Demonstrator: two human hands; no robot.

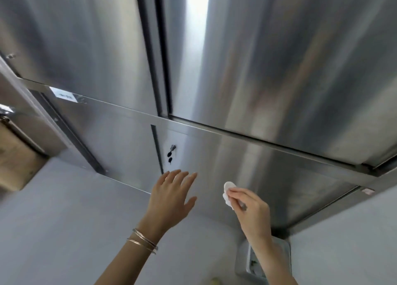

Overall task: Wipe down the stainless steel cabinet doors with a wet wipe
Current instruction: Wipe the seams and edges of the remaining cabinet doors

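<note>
Two hands work low on the cabinet front. Far left, a white label [64, 94] sits on the horizontal rail [129, 110] that divides the tall upper doors [86, 37] from the shorter ones below. Moving right, a small lock [172, 149] with dark keys hanging from it sits near the left edge of the lower right door [268, 166].

Just below the lock, the left hand [171, 196] is spread wide, fingers straight and holding nothing. Its fingertips are at or just off the steel near that door's left edge; I cannot tell whether they touch. Thin bangles [142, 240] ring its wrist.

Further right, the right hand [251, 209] pinches a bunched white wet wipe [227, 193] between thumb and fingertips. It holds the wipe against the same door's lower half, near the bottom edge. Contact with the metal looks likely but is not certain.

The step in hand appears to be wiping this lower door. To do it well, the wipe would be better flattened under the fingers than bunched, for wider contact. Long overlapping strokes along the steel's grain, from edge to edge, should avoid streaks. The left hand can steady the door while keeping clear of the keys.
</note>
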